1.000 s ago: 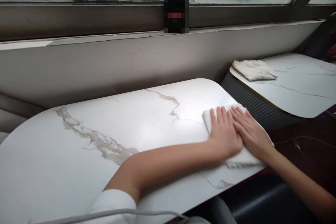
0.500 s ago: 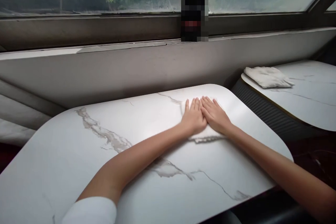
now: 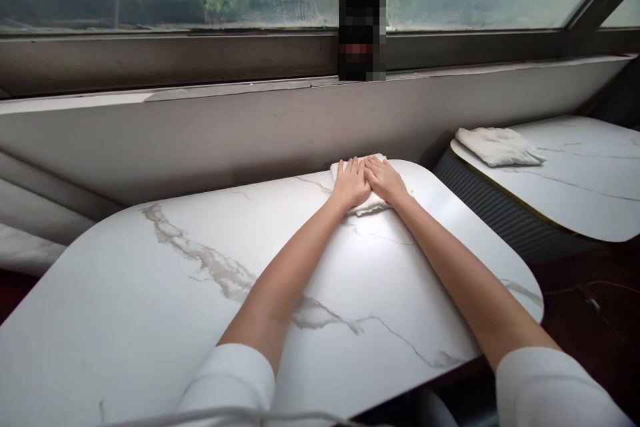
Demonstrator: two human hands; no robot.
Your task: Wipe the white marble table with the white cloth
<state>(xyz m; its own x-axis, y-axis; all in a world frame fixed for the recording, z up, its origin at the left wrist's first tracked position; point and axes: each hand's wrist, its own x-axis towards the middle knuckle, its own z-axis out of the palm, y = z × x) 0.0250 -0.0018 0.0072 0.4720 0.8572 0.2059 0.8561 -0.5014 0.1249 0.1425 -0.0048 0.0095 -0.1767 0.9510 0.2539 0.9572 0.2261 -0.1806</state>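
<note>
A folded white cloth [image 3: 373, 205] lies at the far edge of a white marbled table [image 3: 165, 293]. My left hand [image 3: 353, 182] rests flat on it, fingers spread and pointing at the wall. Beside it, touching, my right hand [image 3: 384, 178] also presses flat on the cloth with its fingers stretched out. The cloth's back edge reaches the table's rim near the wall, and its frayed front edge shows below my palms.
A second marbled table [image 3: 595, 167] stands at the right, with another folded white cloth [image 3: 500, 147] on its near corner. Behind the tables run a pale wall [image 3: 225, 140] and windows. A cable [image 3: 600, 287] shows at the lower right.
Both hands and the cloth under them have moved away from me, from the table's inner area to its far edge. More of both sleeves shows now.
</note>
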